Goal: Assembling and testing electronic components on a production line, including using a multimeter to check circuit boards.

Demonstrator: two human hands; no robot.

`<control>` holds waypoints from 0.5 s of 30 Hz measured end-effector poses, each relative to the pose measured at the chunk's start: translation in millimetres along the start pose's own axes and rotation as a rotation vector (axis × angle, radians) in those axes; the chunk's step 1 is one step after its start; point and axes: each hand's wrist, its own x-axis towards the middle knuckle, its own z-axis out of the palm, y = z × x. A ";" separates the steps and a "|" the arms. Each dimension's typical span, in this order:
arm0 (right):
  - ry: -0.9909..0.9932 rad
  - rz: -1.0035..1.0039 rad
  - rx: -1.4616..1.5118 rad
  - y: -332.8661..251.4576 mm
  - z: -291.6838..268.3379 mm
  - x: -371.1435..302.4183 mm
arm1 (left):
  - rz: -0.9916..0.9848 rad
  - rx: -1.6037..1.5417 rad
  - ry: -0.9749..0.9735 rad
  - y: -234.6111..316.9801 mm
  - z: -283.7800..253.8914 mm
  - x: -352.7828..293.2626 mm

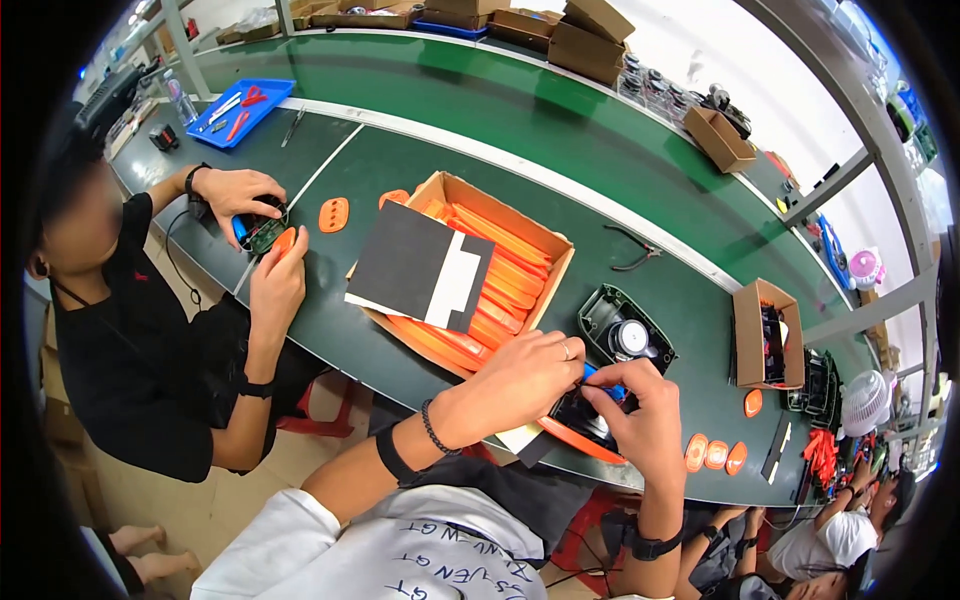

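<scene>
My left hand (520, 385) and my right hand (643, 412) meet over a dark housing (572, 410) at the table's near edge. The fingers of both are pinched together by a blue part (591, 371) inside it. Whatever lies between the fingertips is too small to make out. An orange strip (582, 441) runs along the near side of the housing. Just beyond my hands rests an open dark green shell (598, 318) with a round speaker (630, 338) in it.
Left of my hands, a cardboard box (556, 285) holds orange strips under a black sheet (410, 262). Pliers (635, 250) lie beyond the shell. Several orange plates (716, 454) and a small carton (767, 335) are rightward. At left, a co-worker's hands (262, 225) handle another housing.
</scene>
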 end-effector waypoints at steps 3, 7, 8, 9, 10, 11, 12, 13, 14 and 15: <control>0.006 -0.031 -0.072 5.0 3.6 -1.0 | 0.007 -0.005 0.011 1.8 -0.1 1.3; 0.062 -0.080 -0.148 9.4 10.4 -2.1 | 0.006 -0.002 0.030 2.4 -1.5 -0.8; 0.060 -0.080 -0.147 10.3 11.3 -2.8 | 0.004 -0.002 0.030 2.2 -1.2 -0.8; 0.082 -0.067 -0.141 11.2 12.0 -4.0 | -0.008 0.013 0.008 2.0 -0.9 -0.8; 0.103 -0.055 -0.134 11.8 12.9 -4.8 | -0.021 0.030 -0.014 1.7 -1.1 -0.8; 0.101 -0.056 -0.132 12.5 13.9 -6.0 | -0.024 0.031 -0.014 1.5 -1.1 -0.7; 0.111 -0.060 -0.121 13.3 14.8 -7.4 | -0.022 0.021 -0.011 1.4 -1.1 -0.7; 0.123 -0.063 -0.111 13.8 15.5 -8.1 | -0.019 0.011 -0.008 1.4 -1.3 -0.8; 0.121 -0.062 -0.110 14.4 16.2 -8.3 | -0.021 0.010 -0.008 1.8 -2.0 -0.9; 0.138 -0.082 -0.119 15.1 16.9 -8.4 | -0.025 0.010 -0.010 2.5 -2.9 -1.2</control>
